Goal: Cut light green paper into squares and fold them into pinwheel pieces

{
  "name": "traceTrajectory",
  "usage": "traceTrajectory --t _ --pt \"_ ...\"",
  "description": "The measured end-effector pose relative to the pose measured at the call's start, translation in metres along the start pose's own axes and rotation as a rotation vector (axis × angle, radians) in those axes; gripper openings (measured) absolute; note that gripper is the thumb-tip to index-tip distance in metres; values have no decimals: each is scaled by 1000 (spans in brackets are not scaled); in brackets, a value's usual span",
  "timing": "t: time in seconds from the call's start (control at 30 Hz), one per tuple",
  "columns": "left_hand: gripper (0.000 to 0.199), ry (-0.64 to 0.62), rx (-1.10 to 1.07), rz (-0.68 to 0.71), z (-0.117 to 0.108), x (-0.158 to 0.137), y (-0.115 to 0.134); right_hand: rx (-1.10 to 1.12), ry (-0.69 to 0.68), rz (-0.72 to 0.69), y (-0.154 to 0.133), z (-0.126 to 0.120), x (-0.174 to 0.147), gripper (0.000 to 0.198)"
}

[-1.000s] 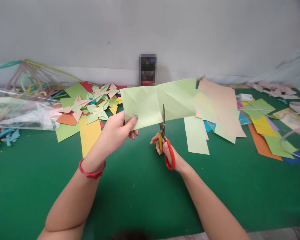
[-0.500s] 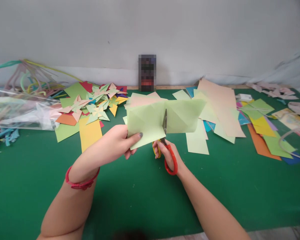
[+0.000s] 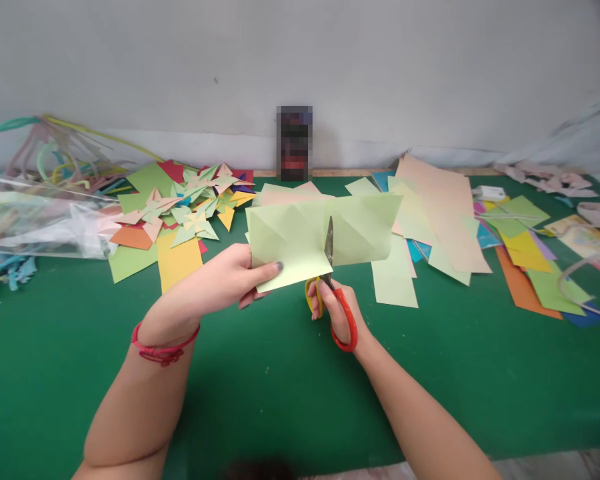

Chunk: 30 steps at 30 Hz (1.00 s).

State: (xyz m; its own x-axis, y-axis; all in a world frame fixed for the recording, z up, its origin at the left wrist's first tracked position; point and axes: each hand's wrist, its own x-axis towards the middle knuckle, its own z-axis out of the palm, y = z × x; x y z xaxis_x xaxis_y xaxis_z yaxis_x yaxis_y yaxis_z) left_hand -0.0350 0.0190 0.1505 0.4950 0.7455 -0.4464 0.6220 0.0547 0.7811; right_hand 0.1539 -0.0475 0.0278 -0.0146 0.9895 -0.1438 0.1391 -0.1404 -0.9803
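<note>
Pinched by its left edge, a creased light green sheet of paper (image 3: 290, 240) hangs above the table from my left hand (image 3: 240, 273), thumb on the near face. My right hand (image 3: 337, 307) is wrapped round a pair of scissors (image 3: 346, 323) with one red and one yellow handle loop. One dark blade stands upright in front of the sheet near its middle; the other blade is hidden behind the paper. A slit runs up from the lower edge along the blade, and the part to the right sits behind it, still joined higher up.
Folded paper stars (image 3: 200, 207) lie in a heap at the back left, beside a clear plastic bag (image 3: 45, 220). Loose coloured sheets (image 3: 445, 220) spread across the back right. A blurred dark upright object (image 3: 295, 143) leans on the wall behind the green table (image 3: 260, 393).
My left hand and the paper have shifted slightly left and up. The right part of the sheet has moved left a little. The scissors stay nearly in place.
</note>
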Motion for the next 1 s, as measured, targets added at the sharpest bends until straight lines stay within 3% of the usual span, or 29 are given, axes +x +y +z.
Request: traceTrajectory --t 1.0 --pt "38 -17 12 45 -3 8 -3 -100 154 83 -8 -2 -5 45"
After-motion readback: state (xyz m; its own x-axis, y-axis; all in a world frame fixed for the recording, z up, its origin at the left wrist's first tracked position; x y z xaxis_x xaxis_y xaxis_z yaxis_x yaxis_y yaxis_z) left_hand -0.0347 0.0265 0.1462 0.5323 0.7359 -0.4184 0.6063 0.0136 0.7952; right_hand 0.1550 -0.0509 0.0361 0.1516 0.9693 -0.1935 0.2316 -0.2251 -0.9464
